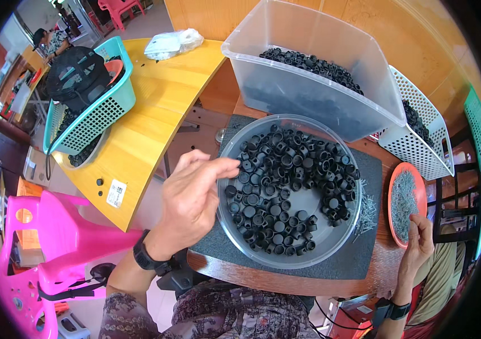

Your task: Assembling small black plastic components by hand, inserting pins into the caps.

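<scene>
Matting [339, 265] supports a tub [308, 200] of cylindrical black caps [277, 226].

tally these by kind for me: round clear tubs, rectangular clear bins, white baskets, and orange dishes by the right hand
Round clear tub: 1
Rectangular clear bin: 1
White basket: 1
Orange dish by the right hand: 1
Total: 4

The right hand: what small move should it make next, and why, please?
Perhaps the right hand should pinch one of the grey pins: its fingers are at the edge of the orange bowl, close to the pins. Whether they hold one now is too small to tell.
</scene>
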`<state>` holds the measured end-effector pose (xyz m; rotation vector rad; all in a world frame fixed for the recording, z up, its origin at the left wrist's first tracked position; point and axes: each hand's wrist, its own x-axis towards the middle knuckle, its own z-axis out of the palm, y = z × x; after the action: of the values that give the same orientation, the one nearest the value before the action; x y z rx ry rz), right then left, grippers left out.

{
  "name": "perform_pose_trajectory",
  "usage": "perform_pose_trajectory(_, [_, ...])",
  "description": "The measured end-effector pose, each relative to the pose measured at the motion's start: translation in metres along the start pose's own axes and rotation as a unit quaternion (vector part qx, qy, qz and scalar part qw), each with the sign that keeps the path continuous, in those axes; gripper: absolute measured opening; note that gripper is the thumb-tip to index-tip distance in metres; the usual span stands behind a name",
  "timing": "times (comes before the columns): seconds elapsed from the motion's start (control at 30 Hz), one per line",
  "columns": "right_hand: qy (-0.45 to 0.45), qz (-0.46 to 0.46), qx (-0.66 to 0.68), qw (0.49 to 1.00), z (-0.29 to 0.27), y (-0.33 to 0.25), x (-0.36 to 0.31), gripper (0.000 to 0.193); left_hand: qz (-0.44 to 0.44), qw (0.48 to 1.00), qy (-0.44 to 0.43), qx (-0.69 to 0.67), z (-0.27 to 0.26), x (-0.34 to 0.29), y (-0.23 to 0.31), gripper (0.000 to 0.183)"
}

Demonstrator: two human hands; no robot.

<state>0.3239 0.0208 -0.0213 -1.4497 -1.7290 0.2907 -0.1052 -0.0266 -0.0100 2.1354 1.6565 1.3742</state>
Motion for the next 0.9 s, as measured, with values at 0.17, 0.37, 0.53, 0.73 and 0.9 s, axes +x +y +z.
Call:
perform_pose_trajectory(0.17, [-0.005, 0.03, 0.014, 0.999, -0.002, 0.008, -0.013, 0.01, 0.059, 0.995, -0.044, 0.065, 0.015, 0.004, -0.007, 0.041])
perform_pose_trajectory(0.37, [-0.002, 0.114, 0.08, 0.99, -0.004, 0.009, -0.024, 0.012, 0.061, 0.992, -0.078, 0.082, 0.011, 0.0, 0.0, 0.038])
perform_pose_trajectory(0.53, [0.0, 0.101, 0.081, 0.992, -0.01, 0.016, -0.032, 0.012, 0.03, 0.999, -0.035, 0.014, 0.007, 0.005, -0.001, 0.035])
perform_pose_trajectory(0.73, [0.014, 0.075, 0.064, 0.995, -0.01, 0.013, -0.039, 0.01, 0.121, 0.966, -0.084, 0.212, 0.017, 0.026, -0.01, 0.025])
perform_pose_trajectory(0.9, [0.024, 0.087, 0.046, 0.995, -0.013, 0.008, -0.045, 0.009, 0.131, 0.951, -0.11, 0.258, 0.026, 0.032, -0.01, 0.024])
